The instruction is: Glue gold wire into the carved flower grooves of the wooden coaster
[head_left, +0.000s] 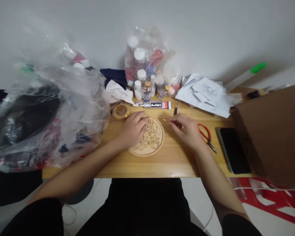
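A round wooden disc [151, 152] with a carved, curling pattern lies on the table, gold lines showing in parts of its grooves. My left hand [135, 129] rests on the disc's upper left with its fingers stretched out. Just right of the disc, my right hand [185, 128] is closed in a pinch. At its fingertips shows a tiny piece of gold wire [164, 119]; how the fingers grip it is too small to make out. A spool of gold wire [121, 111] sits beyond my left hand. Behind my right hand a dark pen-like tool [175, 110] is partly hidden.
Orange-handled pliers [207, 136] and a phone [234, 150] lie at right, beside a cardboard box [272, 134]. A B-7000 glue tube [157, 105], small bottles [147, 90] and printed papers [206, 93] line the back. Plastic bags [76, 98] crowd the left.
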Available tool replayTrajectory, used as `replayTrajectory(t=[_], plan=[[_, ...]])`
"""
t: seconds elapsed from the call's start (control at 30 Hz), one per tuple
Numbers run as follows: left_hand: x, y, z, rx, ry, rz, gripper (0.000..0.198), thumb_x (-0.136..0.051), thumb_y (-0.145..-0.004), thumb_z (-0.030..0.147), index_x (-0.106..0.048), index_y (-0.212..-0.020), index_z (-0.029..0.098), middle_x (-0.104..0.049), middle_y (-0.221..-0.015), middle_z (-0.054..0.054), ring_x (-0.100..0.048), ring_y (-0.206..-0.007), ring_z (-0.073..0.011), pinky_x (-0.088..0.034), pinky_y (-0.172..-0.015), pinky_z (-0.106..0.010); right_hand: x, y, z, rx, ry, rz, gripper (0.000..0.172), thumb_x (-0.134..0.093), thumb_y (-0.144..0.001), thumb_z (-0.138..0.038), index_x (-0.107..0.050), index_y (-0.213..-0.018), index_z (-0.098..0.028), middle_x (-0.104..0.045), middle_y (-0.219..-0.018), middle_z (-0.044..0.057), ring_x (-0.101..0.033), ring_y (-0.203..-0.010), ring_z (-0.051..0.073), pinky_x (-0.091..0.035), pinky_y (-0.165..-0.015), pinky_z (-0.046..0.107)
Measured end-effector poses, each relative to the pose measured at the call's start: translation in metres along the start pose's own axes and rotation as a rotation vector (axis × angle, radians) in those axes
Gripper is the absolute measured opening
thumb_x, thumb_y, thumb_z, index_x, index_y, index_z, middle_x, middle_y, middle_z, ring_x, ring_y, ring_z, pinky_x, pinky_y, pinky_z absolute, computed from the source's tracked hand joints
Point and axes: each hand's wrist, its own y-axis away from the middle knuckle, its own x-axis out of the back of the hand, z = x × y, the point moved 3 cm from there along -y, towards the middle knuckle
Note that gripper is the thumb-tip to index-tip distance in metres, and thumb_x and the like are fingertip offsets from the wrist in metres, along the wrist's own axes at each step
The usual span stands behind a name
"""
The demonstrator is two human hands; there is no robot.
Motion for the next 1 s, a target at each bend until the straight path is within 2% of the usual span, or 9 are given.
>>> replayTrajectory(t=[0.13, 0.27, 0.4, 0.5, 0.6, 0.77, 0.87, 1.0], plan=[[0.005, -0.003, -0.004, -0.087, 0.060, -0.085, 0.034, -0.044, -0.085, 0.011, -0.060, -0.114, 0.010, -0.056, -0.124, -0.014, -0.051, -0.116, -0.0255, -0.043, -0.099, -0.045, 0.014, 0.000, -0.003, -0.006, 0.128, 0.278, 0.014, -0.049, -0.087, -0.019, -0.063, -0.086, -0.017, -0.064, -0.076, 0.005, -0.055, -0.063, 0.013, -0.044, -0.057, 0.026], [0.012, -0.006, 0.000, -0.184, 0.157, -0.160, 0.036, -0.046, -0.080, 0.008, -0.062, -0.111, 0.014, -0.057, -0.124, -0.012, -0.050, -0.118, -0.0251, -0.039, -0.102, -0.048, 0.034, 0.014, -0.028, 0.004, 0.303, 0.402, 0.015, -0.048, -0.089, -0.019, -0.063, -0.091, -0.019, -0.066, -0.080, 0.005, -0.058, -0.063, 0.012, -0.046, -0.059, 0.025], [0.024, -0.011, 0.015, 0.041, 0.625, -0.111, 0.020, -0.053, -0.083, 0.019, -0.067, -0.095, 0.014, -0.064, -0.111, -0.012, -0.053, -0.111, -0.0256, -0.034, -0.103, -0.053, 0.029, 0.038, -0.063, 0.146, 0.437, 0.425, 0.018, -0.050, -0.087, -0.015, -0.062, -0.100, -0.021, -0.070, -0.081, 0.005, -0.063, -0.064, 0.012, -0.047, -0.057, 0.024], [0.030, -0.011, 0.038, 0.155, 0.919, -0.162, 0.017, -0.056, -0.083, 0.027, -0.067, -0.085, 0.014, -0.069, -0.089, -0.008, -0.063, -0.087, -0.0188, -0.049, -0.087, -0.040, 0.012, 0.053, -0.080, 0.251, 0.478, 0.418, 0.021, -0.053, -0.086, -0.012, -0.061, -0.103, -0.021, -0.071, -0.082, 0.006, -0.065, -0.068, 0.013, -0.049, -0.061, 0.024], [0.032, -0.003, 0.058, 0.251, 1.170, -0.195, 0.021, -0.055, -0.084, 0.030, -0.065, -0.083, 0.012, -0.069, -0.080, -0.006, -0.065, -0.074, -0.0148, -0.054, -0.071, -0.030, 0.002, 0.062, -0.093, 0.309, 0.416, 0.480, 0.027, -0.055, -0.084, -0.010, -0.058, -0.109, -0.021, -0.071, -0.082, 0.006, -0.066, -0.068, 0.014, -0.051, -0.062, 0.025], [0.029, 0.022, 0.077, 0.433, 1.457, -0.078, 0.025, -0.060, -0.081, 0.038, -0.059, -0.082, 0.013, -0.066, -0.081, -0.006, -0.064, -0.075, -0.0141, -0.053, -0.074, -0.030, 0.001, 0.072, -0.115, 0.250, 0.195, 0.513, 0.038, -0.057, -0.081, -0.005, -0.052, -0.115, -0.021, -0.070, -0.090, 0.008, -0.067, -0.078, 0.015, -0.054, -0.068, 0.027], [0.026, 0.037, 0.088, 0.516, 1.620, -0.002, 0.027, -0.064, -0.079, 0.040, -0.056, -0.080, 0.015, -0.062, -0.077, -0.003, -0.061, -0.072, -0.0122, -0.052, -0.074, -0.030, 0.003, 0.080, -0.129, 0.159, 0.065, 0.518, 0.039, -0.057, -0.081, -0.004, -0.052, -0.114, -0.023, -0.070, -0.091, 0.006, -0.067, -0.077, 0.014, -0.054, -0.061, 0.025], [0.026, 0.048, 0.101, 0.534, 1.763, 0.043, 0.030, -0.069, -0.076, 0.042, -0.054, -0.075, 0.016, -0.057, -0.073, 0.000, -0.057, -0.067, -0.0090, -0.051, -0.069, -0.025, 0.006, 0.089, -0.141, 0.075, -0.035, 0.542, 0.033, -0.060, -0.078, -0.003, -0.057, -0.105, -0.022, -0.070, -0.085, 0.004, -0.065, -0.070, 0.013, -0.051, -0.056, 0.024]])
